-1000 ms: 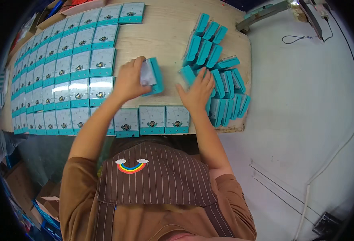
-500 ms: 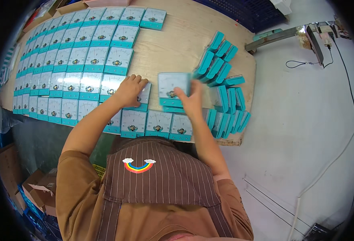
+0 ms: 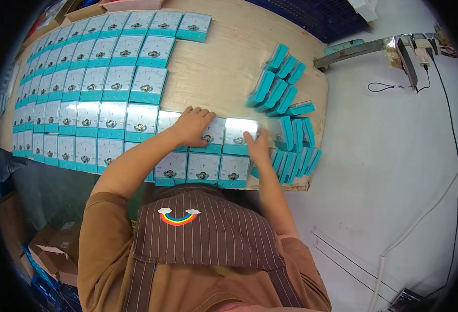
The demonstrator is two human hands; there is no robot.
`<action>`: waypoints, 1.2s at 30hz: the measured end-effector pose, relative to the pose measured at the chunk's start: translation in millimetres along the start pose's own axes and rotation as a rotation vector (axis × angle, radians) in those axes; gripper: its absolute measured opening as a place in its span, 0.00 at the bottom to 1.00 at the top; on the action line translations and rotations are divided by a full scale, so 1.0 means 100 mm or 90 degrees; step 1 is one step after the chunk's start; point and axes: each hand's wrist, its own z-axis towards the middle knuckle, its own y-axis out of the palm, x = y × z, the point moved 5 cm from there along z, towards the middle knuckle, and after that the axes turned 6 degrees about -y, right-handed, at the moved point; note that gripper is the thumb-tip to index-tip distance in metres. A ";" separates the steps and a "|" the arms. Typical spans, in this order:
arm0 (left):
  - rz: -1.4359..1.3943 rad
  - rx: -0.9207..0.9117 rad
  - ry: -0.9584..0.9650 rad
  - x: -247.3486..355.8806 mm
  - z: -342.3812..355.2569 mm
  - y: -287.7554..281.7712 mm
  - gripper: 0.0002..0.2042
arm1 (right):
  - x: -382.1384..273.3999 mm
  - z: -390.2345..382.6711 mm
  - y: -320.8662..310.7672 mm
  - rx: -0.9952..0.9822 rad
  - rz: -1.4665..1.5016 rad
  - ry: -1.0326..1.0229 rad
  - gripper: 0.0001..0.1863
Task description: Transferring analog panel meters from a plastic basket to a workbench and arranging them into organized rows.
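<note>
In the middle of the frame, one teal-and-white analog dial meter (image 3: 217, 131) is partly covered by the left hand (image 3: 191, 127); the adjoining dial meter (image 3: 238, 134) is touched at its right side by the blurred right hand (image 3: 259, 146). Whether either grip is closed cannot be told. Rows of flat meters (image 3: 116, 83) are spread leftward on the surface (image 3: 213, 67); standing meters (image 3: 276, 92) are clustered at right.

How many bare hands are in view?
2: the left hand on a face-up analog meter; the right hand, blurred, at the next meter to the right. No other hand shows.
</note>
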 end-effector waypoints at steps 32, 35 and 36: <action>0.163 0.115 -0.110 -0.78 0.27 -0.77 0.40 | -0.75 1.00 0.14 0.130 0.072 -0.165 0.43; 0.156 0.104 -0.113 -0.83 0.26 -0.73 0.42 | -0.75 0.80 0.67 -0.034 0.473 0.171 0.37; 0.154 0.092 -0.111 -0.83 0.28 -0.73 0.43 | -0.69 0.80 0.73 -0.031 0.472 0.170 0.37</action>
